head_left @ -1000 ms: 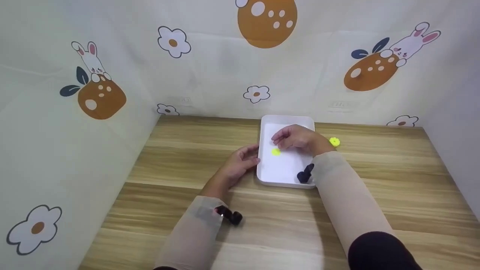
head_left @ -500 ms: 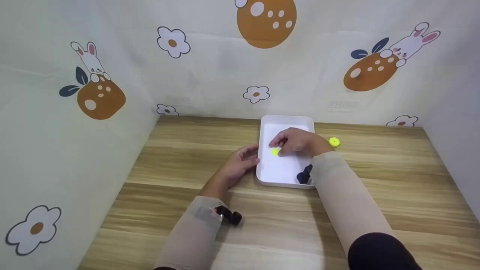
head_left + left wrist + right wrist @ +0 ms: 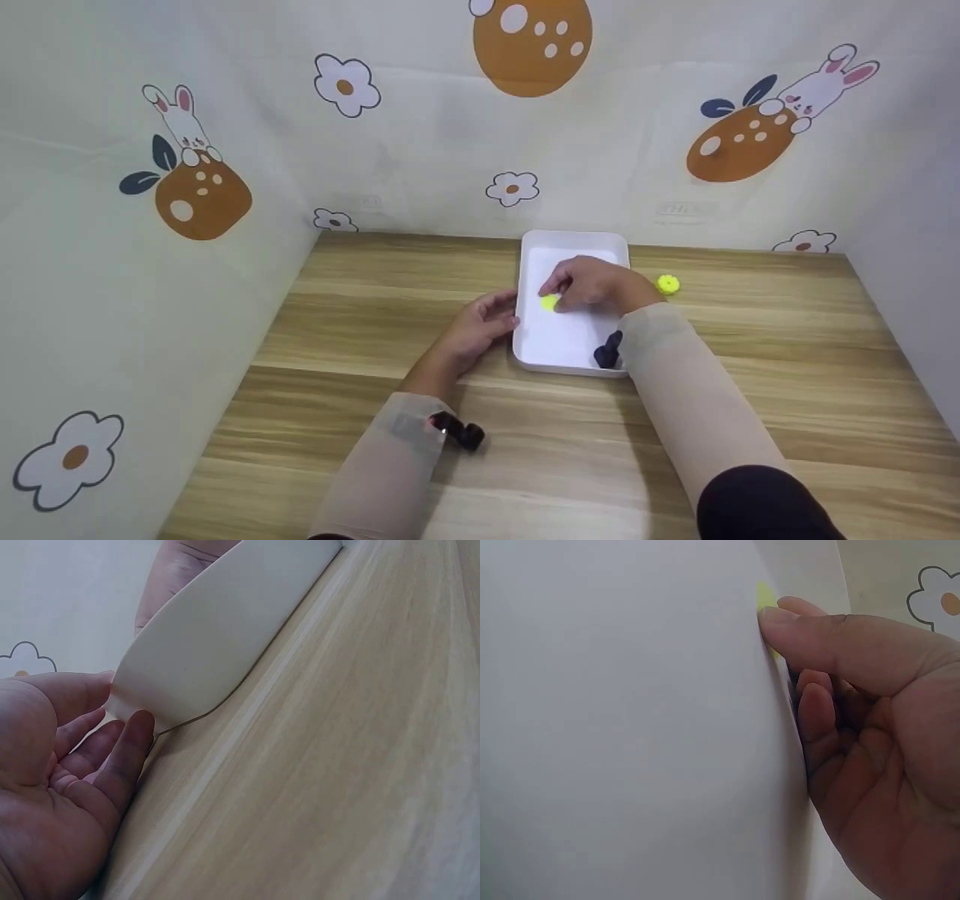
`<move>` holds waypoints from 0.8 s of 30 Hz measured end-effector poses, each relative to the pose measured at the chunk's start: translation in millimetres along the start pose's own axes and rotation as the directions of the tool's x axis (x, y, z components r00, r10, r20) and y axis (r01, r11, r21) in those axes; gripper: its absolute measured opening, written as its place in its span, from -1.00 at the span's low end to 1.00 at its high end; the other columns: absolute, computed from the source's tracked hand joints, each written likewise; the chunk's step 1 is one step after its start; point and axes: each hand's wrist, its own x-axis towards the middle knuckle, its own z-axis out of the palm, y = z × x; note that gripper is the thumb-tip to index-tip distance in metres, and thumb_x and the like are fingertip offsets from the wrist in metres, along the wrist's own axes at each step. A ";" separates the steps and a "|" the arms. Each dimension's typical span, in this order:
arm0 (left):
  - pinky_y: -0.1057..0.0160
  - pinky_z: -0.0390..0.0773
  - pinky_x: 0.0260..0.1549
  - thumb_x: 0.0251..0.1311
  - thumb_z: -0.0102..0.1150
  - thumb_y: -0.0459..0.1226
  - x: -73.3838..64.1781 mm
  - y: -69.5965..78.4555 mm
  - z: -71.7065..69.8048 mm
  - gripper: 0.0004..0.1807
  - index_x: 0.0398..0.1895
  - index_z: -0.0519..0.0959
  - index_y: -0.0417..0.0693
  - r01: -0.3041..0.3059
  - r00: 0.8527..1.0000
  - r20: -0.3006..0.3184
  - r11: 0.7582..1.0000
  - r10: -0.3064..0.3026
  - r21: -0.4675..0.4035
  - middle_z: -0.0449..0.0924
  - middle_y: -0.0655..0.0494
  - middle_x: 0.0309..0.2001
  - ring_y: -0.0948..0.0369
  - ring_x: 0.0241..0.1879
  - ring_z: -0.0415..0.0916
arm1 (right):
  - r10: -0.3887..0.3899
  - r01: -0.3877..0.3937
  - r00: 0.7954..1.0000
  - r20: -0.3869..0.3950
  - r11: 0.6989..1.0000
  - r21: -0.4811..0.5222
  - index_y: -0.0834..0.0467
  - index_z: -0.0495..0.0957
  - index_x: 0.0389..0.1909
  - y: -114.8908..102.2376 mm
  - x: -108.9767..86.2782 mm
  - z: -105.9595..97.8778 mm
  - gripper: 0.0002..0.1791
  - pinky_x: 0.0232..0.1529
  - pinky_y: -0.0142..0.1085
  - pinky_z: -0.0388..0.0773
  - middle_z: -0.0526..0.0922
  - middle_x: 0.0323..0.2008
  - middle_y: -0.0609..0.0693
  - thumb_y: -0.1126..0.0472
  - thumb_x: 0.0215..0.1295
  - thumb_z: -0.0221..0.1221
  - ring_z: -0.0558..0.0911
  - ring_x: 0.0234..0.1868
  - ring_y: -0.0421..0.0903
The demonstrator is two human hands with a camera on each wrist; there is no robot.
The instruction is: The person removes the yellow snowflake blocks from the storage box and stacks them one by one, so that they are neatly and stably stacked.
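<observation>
A white rectangular tray (image 3: pixel 555 369) lies on the wooden table. Over its inside, my right hand (image 3: pixel 589 283) pinches a small flat yellow piece (image 3: pixel 548 303) between thumb and index finger, low over the tray floor. In the right wrist view, the thumb of that hand (image 3: pixel 885 727) covers part of the yellow piece (image 3: pixel 765 597). My left hand (image 3: pixel 478 328) rests on the table at the tray's left side. Seen from the left wrist, its relaxed fingertips touch the outer corner of the tray wall (image 3: pixel 202 645).
A second yellow piece, flower-shaped (image 3: pixel 668 284), lies on the table (image 3: pixel 787 352) just right of the tray, beside my right wrist. Behind the table's far edge hangs a printed cloth (image 3: pixel 420 165). Small black cameras (image 3: pixel 609 351) are strapped to both wrists.
My right hand has come down and closed its thumb and index finger on the yellow piece in the tray. The left hand and tray have stayed put.
</observation>
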 end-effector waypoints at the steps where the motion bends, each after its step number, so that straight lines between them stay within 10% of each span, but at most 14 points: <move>1: 0.06 0.52 0.51 0.43 0.27 -0.42 -0.1 -0.1 0.0 -0.34 0.57 0.38 -0.20 0.000 1.000 -0.001 1.000 0.000 0.002 0.44 -0.20 0.55 -0.04 0.57 0.40 | 0.003 -0.003 1.000 0.000 1.000 0.000 -0.19 0.77 0.03 -0.1 0.0 0.2 -0.64 0.30 -0.12 0.49 0.66 0.03 -0.04 0.23 0.26 0.46 0.52 0.13 0.00; 11: 0.07 0.54 0.49 0.43 0.27 -0.44 -0.7 0.9 0.1 -0.34 0.57 0.37 -0.18 0.004 1.000 0.000 1.000 -0.004 -0.024 0.42 -0.19 0.56 -0.04 0.57 0.40 | -0.112 0.114 0.992 -0.049 0.993 0.021 0.01 0.71 0.07 4.5 5.7 0.7 -0.72 0.09 -0.26 0.48 0.67 -0.10 -0.02 0.26 0.36 0.34 0.54 -0.01 -0.05; 17: 0.06 0.55 0.48 0.44 0.24 -0.45 -0.3 0.8 0.3 -0.35 0.57 0.37 -0.20 0.012 1.000 0.002 1.000 -0.011 -0.028 0.43 -0.20 0.55 -0.06 0.55 0.41 | -0.054 0.066 0.995 -0.081 0.986 0.153 0.06 0.74 0.15 7.2 8.9 -2.9 -0.72 0.05 -0.35 0.53 0.74 -0.03 -0.03 0.23 0.53 0.21 0.59 -0.01 -0.11; 24: 0.07 0.55 0.48 0.43 0.25 -0.44 -1.2 1.8 0.5 -0.33 0.58 0.35 -0.20 0.011 1.000 0.008 1.000 -0.011 -0.027 0.40 -0.22 0.57 -0.07 0.57 0.38 | 0.034 0.029 0.991 -0.131 0.891 0.453 0.18 0.69 0.20 -4.3 0.6 -21.3 -0.71 0.07 -0.34 0.77 0.72 0.05 0.06 0.28 0.56 0.21 0.72 -0.03 -0.09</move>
